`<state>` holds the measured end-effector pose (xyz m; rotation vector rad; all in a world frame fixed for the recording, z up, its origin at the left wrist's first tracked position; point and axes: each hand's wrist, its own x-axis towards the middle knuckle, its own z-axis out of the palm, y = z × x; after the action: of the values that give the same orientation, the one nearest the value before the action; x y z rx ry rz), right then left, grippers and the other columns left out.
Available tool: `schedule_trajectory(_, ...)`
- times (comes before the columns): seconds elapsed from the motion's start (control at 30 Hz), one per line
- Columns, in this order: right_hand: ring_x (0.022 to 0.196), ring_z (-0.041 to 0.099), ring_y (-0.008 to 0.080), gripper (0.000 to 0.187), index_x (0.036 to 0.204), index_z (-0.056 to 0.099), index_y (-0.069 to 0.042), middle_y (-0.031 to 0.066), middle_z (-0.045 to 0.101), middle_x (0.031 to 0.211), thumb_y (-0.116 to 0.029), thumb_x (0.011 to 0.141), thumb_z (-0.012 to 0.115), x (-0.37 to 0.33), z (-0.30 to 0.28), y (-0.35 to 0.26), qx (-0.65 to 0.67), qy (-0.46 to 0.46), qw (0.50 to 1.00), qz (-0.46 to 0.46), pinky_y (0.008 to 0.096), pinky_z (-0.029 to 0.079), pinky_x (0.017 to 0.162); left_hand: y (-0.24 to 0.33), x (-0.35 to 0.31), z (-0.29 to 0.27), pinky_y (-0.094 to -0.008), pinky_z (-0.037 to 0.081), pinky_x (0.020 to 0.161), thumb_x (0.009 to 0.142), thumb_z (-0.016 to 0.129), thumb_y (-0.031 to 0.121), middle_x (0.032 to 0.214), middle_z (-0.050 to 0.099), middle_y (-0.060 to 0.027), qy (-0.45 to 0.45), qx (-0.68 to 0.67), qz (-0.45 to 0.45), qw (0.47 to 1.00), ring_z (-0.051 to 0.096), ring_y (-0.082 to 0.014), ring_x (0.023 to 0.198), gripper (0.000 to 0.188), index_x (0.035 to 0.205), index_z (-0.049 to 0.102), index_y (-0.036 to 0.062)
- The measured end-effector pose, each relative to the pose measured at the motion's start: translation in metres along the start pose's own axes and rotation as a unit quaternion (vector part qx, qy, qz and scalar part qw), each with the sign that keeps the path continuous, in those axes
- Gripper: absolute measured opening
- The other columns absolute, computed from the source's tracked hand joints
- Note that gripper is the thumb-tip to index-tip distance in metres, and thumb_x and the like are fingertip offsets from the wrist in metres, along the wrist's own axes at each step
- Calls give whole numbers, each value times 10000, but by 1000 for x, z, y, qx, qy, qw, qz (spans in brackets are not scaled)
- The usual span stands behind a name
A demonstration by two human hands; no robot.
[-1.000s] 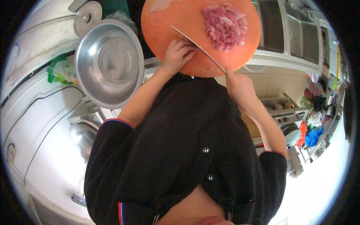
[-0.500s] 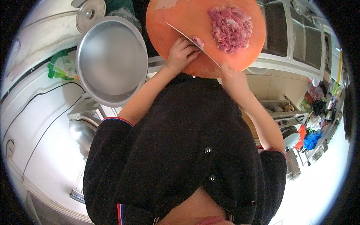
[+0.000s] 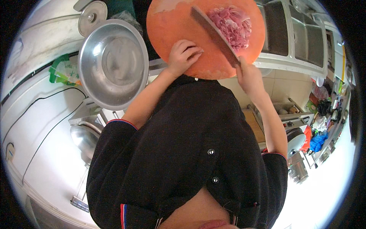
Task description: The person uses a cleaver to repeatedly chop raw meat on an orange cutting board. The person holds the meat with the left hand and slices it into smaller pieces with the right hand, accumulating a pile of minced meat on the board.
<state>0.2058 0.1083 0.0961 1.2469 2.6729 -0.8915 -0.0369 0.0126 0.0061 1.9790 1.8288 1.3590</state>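
Observation:
A round orange cutting board [image 3: 167,28] lies at the top of the view, with a heap of cut raw pink meat [image 3: 233,27] on its right half. My right hand [image 3: 249,78] grips the handle of a cleaver [image 3: 216,36]. The cleaver's broad blade slants up and left across the board, its side against or very near the heap's left edge. On the near left part of the board rests my left hand [image 3: 185,58], fingers loosely bent and slightly apart, with nothing visible in them.
Left of the board stands a large steel bowl [image 3: 114,65], with a round metal lid [image 3: 92,17] beyond it. A double sink [image 3: 307,34] is at the right. Beside the bowl lies a green and white plastic bag [image 3: 65,71]. Shelves with bags and pots line the far right.
The cleaver has moved right, from beside my left hand to the heap, and its blade has turned flatter. The small meat piece by my left fingers is gone from there.

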Motion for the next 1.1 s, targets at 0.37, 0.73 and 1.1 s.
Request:
schedule_trajectory(0.37,642,636,401,114,946,449,-25,204,616,675,-69,851,494,-21,-4,-34,-73,-95,992,-47,495,503,540,0,-6,-5,-383,493,768,689,748,96,911,629,-72,-28,4,-16,999,584,-278,881,165,837,681,67)
schedule_trajectory(0.73,662,611,443,179,1032,467,-35,233,615,700,-85,863,498,13,-4,-28,8,-21,999,-46,524,480,594,-10,-9,1,-380,493,783,691,752,88,898,632,-64,-18,-15,-49,999,588,-282,883,152,818,671,68)
schedule_trajectory(1.1,678,589,470,140,957,465,-34,267,592,712,-124,881,540,-14,27,-19,90,21,995,43,548,461,586,-5,-5,-2,-379,488,767,678,768,67,904,633,-66,-31,-22,-38,999,595,-273,873,178,829,673,69)
